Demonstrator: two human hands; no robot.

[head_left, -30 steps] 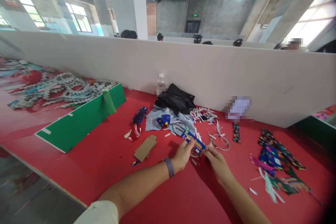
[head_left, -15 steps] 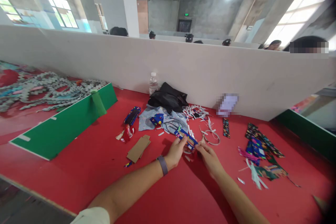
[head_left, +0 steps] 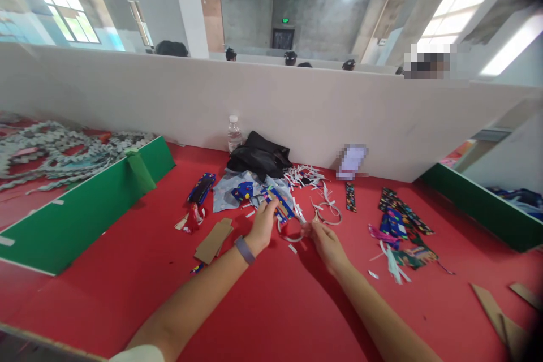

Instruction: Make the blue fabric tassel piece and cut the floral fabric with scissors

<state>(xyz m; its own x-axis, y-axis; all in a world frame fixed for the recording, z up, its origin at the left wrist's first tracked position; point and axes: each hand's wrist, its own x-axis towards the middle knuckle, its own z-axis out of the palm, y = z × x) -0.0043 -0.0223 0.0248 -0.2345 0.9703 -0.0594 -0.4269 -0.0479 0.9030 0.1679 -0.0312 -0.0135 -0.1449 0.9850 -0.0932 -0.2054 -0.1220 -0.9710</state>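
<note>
My left hand (head_left: pixel 262 227), a band on its wrist, grips a blue patterned fabric strip (head_left: pixel 287 214) with a tan cardboard-like piece along it. To the right, my right hand (head_left: pixel 327 244) is closed in a pinch, apart from the strip. What sits between its fingertips is too small and blurred to make out. Below the strip, a pale ring-shaped band (head_left: pixel 292 239) lies on the red table. Behind my left hand are a light blue cloth (head_left: pixel 224 191) and another blue patterned piece (head_left: pixel 243 192).
A black bag (head_left: pixel 258 155) and a water bottle (head_left: pixel 234 134) stand by the white partition (head_left: pixel 203 93). Cardboard pieces (head_left: pixel 214 240) lie left, patterned fabric strips (head_left: pixel 407 212) right. White scraps (head_left: pixel 305 175) are scattered behind. Green dividers (head_left: pixel 93 209) border the sides.
My right hand has come away from the patterned strip and now pinches beside it. My left hand still holds the strip. The whole view has shifted, so things appear further left.
</note>
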